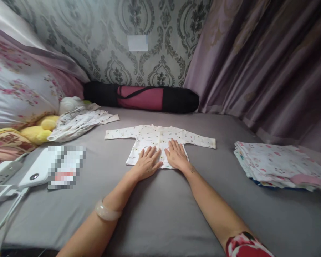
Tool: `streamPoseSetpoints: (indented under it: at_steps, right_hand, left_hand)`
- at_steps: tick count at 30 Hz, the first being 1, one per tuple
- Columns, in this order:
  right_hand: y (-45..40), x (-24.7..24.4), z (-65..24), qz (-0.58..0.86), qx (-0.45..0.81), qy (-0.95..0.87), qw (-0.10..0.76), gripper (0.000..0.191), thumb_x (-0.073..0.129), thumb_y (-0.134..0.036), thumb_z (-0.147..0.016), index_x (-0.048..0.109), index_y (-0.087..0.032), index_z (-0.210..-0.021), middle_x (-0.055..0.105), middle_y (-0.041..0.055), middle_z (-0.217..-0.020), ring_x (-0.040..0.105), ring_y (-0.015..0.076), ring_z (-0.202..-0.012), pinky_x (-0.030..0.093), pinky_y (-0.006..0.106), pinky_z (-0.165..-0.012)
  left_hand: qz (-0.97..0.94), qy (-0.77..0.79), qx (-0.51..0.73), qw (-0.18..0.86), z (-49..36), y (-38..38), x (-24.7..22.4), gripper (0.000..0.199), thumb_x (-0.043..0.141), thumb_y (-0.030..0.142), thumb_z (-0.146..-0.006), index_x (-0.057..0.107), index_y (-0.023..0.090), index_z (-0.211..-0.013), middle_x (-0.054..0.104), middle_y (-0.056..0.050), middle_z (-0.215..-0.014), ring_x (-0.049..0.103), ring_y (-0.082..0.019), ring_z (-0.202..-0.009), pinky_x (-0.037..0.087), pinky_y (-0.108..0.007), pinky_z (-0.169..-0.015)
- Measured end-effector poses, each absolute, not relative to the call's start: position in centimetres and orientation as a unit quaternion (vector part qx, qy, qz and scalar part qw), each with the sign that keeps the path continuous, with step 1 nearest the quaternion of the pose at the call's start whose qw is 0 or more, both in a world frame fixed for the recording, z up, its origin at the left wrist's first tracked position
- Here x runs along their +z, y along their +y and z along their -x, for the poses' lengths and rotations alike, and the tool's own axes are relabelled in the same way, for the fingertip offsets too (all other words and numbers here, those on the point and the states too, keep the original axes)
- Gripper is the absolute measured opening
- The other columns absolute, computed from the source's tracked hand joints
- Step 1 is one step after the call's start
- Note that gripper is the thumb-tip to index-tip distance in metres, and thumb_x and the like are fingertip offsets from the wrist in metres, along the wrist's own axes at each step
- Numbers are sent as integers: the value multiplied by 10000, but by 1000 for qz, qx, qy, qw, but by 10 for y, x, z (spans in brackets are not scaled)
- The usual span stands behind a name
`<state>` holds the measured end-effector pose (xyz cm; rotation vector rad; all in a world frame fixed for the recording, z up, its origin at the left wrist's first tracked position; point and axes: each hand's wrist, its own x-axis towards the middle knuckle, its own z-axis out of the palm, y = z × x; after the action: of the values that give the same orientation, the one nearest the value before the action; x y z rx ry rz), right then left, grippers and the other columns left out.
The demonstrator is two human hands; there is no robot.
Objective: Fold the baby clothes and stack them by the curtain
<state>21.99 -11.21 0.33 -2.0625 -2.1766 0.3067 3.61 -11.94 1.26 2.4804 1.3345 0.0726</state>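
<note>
A small white baby shirt (pixel 160 135) with a scattered print lies spread on the grey sheet, both long sleeves stretched out to the sides. My left hand (pixel 147 162) rests flat on its lower left front, fingers spread. On the lower right front lies my right hand (pixel 177 155), palm down with its fingers extended. Neither hand grips the cloth. Part of the shirt's lower front is hidden under my hands.
A folded cloth stack (pixel 280 164) lies at the right. Crumpled printed clothing (pixel 77 123), a yellow plush toy (pixel 40 132), a white power bank (pixel 41 166) and a power strip (pixel 5 173) with cables are left. A black and red long bag (pixel 140 97) lies along the wall.
</note>
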Motion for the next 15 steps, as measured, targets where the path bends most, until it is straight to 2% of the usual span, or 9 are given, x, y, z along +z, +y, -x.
streamPoseSetpoints:
  at_steps: [3,5,7,9,11,12,15]
  right_hand:
    - [-106,10,-224,678,149,-717,59,647,284,-410,-989,224,-43,-1519,102,134,-1603,64,260,-1479,48,448,-1190]
    - [-95,21,-235,654,209,-725,51,654,426,-395,-948,310,-51,-1493,158,149,-1591,132,273,-1469,118,423,-1186]
    - [-80,35,-256,620,281,-730,71,576,536,-344,-897,478,-75,-1403,364,154,-1519,335,261,-1402,260,347,-1144]
    - [-65,49,-285,616,317,-702,164,428,455,-328,-937,602,-131,-1288,607,102,-1325,570,202,-1205,412,281,-1024]
    - [-52,57,-318,687,249,-630,265,393,438,-294,-943,630,-124,-1240,664,102,-1235,621,184,-1123,451,264,-965]
    - [-49,59,-334,740,197,-578,282,381,443,-268,-936,635,-121,-1229,670,115,-1218,621,192,-1123,454,278,-962]
    - [-49,53,-373,849,102,-458,242,410,468,-287,-926,613,-101,-1261,646,175,-1235,590,243,-1176,443,320,-980]
  left_hand:
    - [-868,469,18,160,-35,-117,11,653,296,571,-954,283,229,-1510,202,-103,-1597,98,-307,-1480,106,-534,-1176]
    - [-869,468,22,156,-34,-116,10,668,291,597,-945,289,236,-1508,213,-100,-1595,108,-304,-1480,113,-531,-1176]
    - [-870,467,24,155,-33,-114,9,678,285,621,-936,303,248,-1502,229,-96,-1591,126,-306,-1478,123,-527,-1175]
    - [-870,466,18,157,-33,-112,12,684,294,638,-924,320,258,-1493,248,-97,-1585,147,-316,-1472,137,-526,-1172]
    - [-871,465,8,159,-33,-111,16,683,315,638,-917,336,255,-1483,264,-108,-1577,172,-328,-1463,157,-529,-1163]
    - [-872,463,6,159,-34,-111,19,679,329,632,-915,346,252,-1476,277,-116,-1569,190,-335,-1456,173,-531,-1156]
    - [-878,452,4,157,-35,-109,29,643,380,601,-906,388,250,-1444,339,-138,-1529,279,-346,-1409,241,-539,-1118]
